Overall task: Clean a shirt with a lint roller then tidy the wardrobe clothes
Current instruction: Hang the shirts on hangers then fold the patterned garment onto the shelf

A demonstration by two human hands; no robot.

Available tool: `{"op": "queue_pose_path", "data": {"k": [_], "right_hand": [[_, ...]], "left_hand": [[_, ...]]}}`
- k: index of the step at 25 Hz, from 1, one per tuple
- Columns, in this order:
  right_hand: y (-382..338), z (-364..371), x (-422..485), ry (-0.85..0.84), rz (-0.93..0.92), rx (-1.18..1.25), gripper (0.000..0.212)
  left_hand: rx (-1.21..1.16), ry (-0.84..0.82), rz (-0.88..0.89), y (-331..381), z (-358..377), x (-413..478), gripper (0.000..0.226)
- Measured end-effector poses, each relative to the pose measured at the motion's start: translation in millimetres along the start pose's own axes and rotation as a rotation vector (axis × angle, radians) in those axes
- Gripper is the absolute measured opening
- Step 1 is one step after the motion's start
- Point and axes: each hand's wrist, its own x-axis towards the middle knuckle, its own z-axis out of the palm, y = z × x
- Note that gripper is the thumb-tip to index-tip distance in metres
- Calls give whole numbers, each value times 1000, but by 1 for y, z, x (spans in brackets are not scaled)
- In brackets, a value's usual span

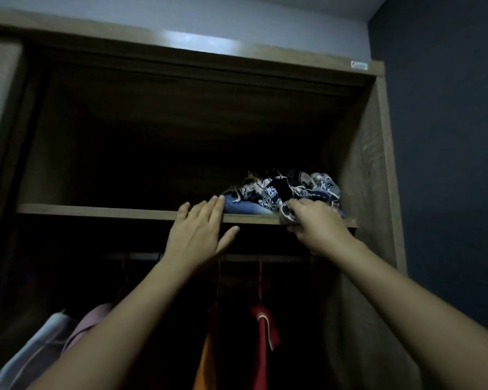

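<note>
A heap of dark blue and white patterned clothes (293,187) lies on the right part of the wardrobe's top shelf (96,211), over a folded blue garment (243,205). My left hand (200,229) reaches up with straight fingers, its fingertips touching the left end of the blue garment at the shelf edge. My right hand (313,223) grips a fold of the patterned cloth at the shelf's front edge, fingers curled round it. No lint roller is in view.
Below the shelf a rail (265,257) carries hangers with a red garment (262,333), an orange one (206,358), a pink one (90,322) and a pale blue one (34,350). The wardrobe's right side panel (369,192) meets a dark blue wall (448,164). The shelf's left part is dark.
</note>
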Motion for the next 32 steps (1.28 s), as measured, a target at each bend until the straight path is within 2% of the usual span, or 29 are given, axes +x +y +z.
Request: {"op": "queue_pose_path", "data": {"k": [2,5,9,12,14,15,16,18,20,23,24,26,29,32], "right_hand": [[7,-16,8,-15,-107,86,32],[16,-51,18,199,-79,404,32],[26,-97,24,409,-64,594,25],[40,-125,18,491,-5,711,20],[51,-135,10,482,25,699,17],[56,-138,5,454,27,678,13],[59,-140,-1,412,22,650,10],[66,-139,-10,308,10,600,22],[71,-142,-15,300,10,574,30],[69,-154,-16,490,33,523,28],[63,-159,-18,506,34,525,30],[46,-166,-29,426,-14,590,48],[6,-170,-56,260,-91,697,89],[-19,-169,-75,138,-139,695,94]], "left_hand": [[-72,-7,-38,5,-8,2,84],[-249,-18,-49,11,-20,15,99],[-722,14,36,36,-36,62,116],[-689,-118,20,53,-27,92,124],[-645,-234,-7,59,-15,100,111],[-647,-257,-25,60,-10,103,94],[-624,-232,-29,60,-9,105,71],[-557,-82,-72,56,-14,110,38],[-620,100,-152,48,-33,112,32],[-719,309,-219,36,-85,114,33],[-746,347,-218,32,-106,113,28],[-787,400,-205,30,-146,104,14],[-810,371,-233,27,-195,80,6],[-922,212,-250,25,-221,51,5]]}}
